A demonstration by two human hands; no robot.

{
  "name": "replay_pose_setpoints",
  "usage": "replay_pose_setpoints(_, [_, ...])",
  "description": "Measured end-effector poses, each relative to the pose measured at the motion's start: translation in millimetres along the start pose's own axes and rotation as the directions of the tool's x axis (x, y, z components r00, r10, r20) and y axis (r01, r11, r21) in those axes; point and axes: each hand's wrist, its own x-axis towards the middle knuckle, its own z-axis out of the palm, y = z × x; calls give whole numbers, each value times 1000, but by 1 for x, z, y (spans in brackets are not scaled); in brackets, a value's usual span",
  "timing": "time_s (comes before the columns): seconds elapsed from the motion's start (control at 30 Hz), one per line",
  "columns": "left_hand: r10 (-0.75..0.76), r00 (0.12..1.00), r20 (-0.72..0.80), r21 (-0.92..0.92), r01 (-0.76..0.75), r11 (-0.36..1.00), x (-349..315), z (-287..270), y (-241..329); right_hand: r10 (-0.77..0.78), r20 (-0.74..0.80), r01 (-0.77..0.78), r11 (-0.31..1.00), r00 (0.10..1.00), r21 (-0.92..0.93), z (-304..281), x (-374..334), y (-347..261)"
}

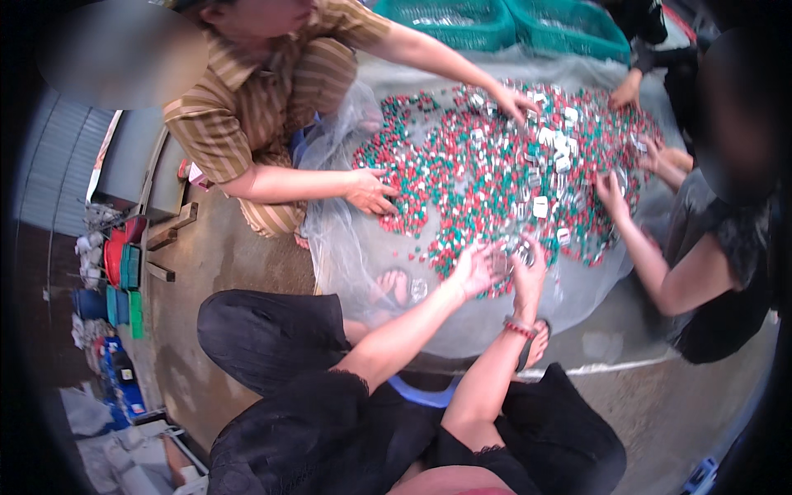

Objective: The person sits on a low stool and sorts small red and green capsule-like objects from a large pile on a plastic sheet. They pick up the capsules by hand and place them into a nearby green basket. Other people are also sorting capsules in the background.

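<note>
Many small red, green and white pieces lie spread over a clear plastic sheet on the ground. At the near edge of the pile is my left hand, palm turned up and fingers apart, with some pieces just beyond its fingertips. Close beside it, my right hand has its fingers curled around a small clear plastic container; what it contains is too blurred to tell. Further clear containers, some with white faces, lie scattered among the pieces. Another clear container rests apart near a foot.
A person in a striped shirt squats at the far left, both hands at the pile. Other people's hands reach in from the right. Green plastic baskets stand behind the sheet. A blue stool rim shows beneath me; crates and tubs line the left.
</note>
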Motion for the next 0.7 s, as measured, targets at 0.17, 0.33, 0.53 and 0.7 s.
replay_pose_setpoints(0.17, [16,984,180,-260,32,965,-13,24,-20,-73,249,233,662,966,-712,38,-30,-34])
replay_pose_setpoints(0.33, [80,993,81,-375,-44,926,15,12,-15,-103,340,282,799,935,-532,22,-23,-96])
replay_pose_setpoints(0.53, [152,986,69,-449,-106,887,66,93,57,-146,22,143,907,989,-397,-41,9,-74])
replay_pose_setpoints(0.7, [418,850,321,-365,-296,883,115,294,262,56,-79,-88,871,995,-484,-72,3,-48])
